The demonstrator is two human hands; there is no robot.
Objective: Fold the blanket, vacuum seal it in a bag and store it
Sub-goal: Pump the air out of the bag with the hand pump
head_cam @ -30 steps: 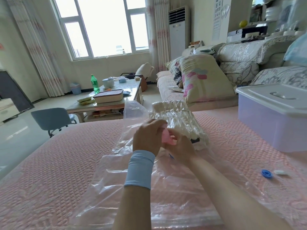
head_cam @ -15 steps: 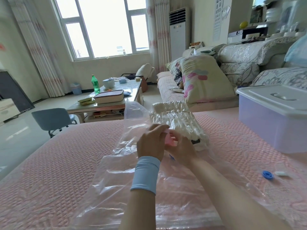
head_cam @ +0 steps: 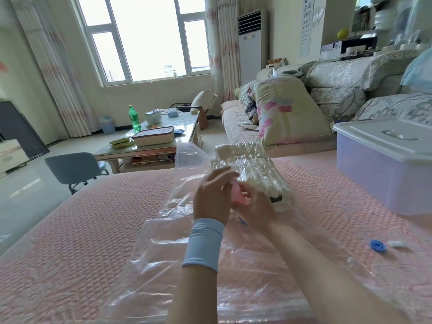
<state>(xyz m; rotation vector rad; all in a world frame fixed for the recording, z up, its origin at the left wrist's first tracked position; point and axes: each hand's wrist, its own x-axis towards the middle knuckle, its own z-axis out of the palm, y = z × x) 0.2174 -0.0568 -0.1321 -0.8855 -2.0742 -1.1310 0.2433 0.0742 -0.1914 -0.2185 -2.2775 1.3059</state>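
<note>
A clear vacuum bag (head_cam: 177, 253) lies flat on the pink bedspread (head_cam: 77, 230). The white blanket (head_cam: 254, 169), squeezed thin and wrinkled, fills the bag's far end. Over the middle of the bag both hands hold a small pink pump-like piece (head_cam: 238, 194). My left hand (head_cam: 211, 199), with a blue wristband, curls over its top and left side. My right hand (head_cam: 256, 208) grips it from below and the right. A bit of blue (head_cam: 243, 221), perhaps the bag's valve, shows under my right hand.
A lilac storage box with a white lid (head_cam: 383, 164) stands on the bed at the right. A blue cap (head_cam: 378, 246) and a small white piece (head_cam: 397, 243) lie near it. Beyond the bed are a sofa with cushions (head_cam: 287, 113), a coffee table (head_cam: 149, 146) and a grey chair (head_cam: 72, 169).
Both hands and the pink piece stay over the same spot on the bag. My left fingers have loosened and stretched out a little over the piece.
</note>
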